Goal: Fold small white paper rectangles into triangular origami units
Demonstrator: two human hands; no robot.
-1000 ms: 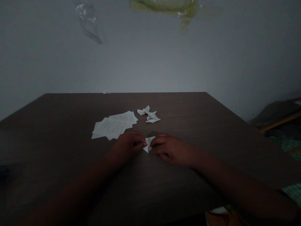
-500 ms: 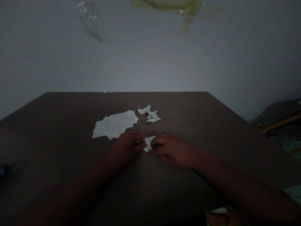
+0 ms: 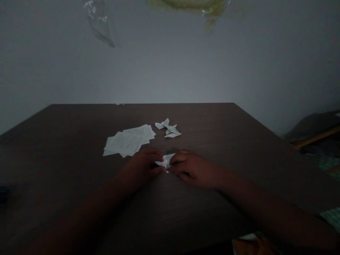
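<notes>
Paper (image 3: pixel 166 160) is being gripped by the left hand (image 3: pixel 145 164) and right hand (image 3: pixel 193 170); printed sheets (image 3: pixel 127 142) are lying left, folded pieces (image 3: pixel 171 130) beyond the hands.

Over there on the surface (image 3: pixel 225 134), sheets (image 3: pixel 127 142) lie left of the folded pieces (image 3: pixel 171 129); closer to the front edge, a paper (image 3: pixel 166 161) sits between the left hand (image 3: pixel 145 164) and right hand (image 3: pixel 195 169).

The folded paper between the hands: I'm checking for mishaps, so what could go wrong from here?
The folded paper is small, with the left hand and right hand both on it, so uneven pressure might skew a crease. The left hand also sits close to the loose printed sheets and could nudge them.
</notes>
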